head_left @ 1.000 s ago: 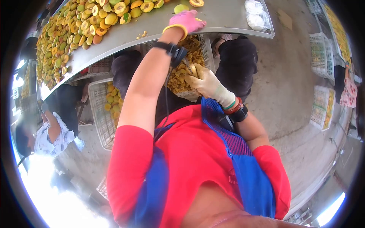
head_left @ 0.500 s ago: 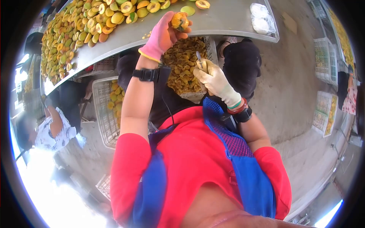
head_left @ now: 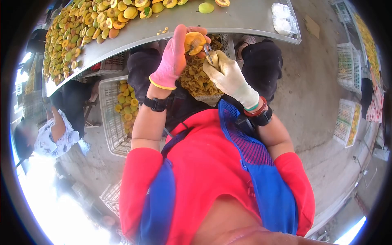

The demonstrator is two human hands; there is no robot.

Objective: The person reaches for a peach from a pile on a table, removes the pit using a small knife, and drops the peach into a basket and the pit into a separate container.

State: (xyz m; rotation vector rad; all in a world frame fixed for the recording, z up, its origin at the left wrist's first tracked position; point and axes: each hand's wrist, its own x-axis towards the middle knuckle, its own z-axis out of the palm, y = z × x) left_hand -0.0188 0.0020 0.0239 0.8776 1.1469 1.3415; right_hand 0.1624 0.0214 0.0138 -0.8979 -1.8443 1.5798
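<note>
My left hand point(head_left: 174, 57), in a pink glove with a yellow cuff, holds an orange halved fruit point(head_left: 194, 43) with its cut face showing. Close beside it, my right hand point(head_left: 228, 77) in a whitish glove grips a small metal tool point(head_left: 209, 56) by its handle. The tool's looped tip is next to the fruit's right edge; whether they touch I cannot tell. Below both hands is a crate full of fruit pieces point(head_left: 197, 81), partly hidden by my hands.
A metal table point(head_left: 241, 18) bears many halved fruits point(head_left: 94, 24) and a white plastic bag point(head_left: 283, 20). A crate point(head_left: 109, 118) of fruit stands left. Another person point(head_left: 57, 132) is at far left. More crates point(head_left: 347, 120) stand right.
My left hand has come down with the fruit, whose cut face now shows. My right hand has moved up and left, bringing the tool beside the fruit.
</note>
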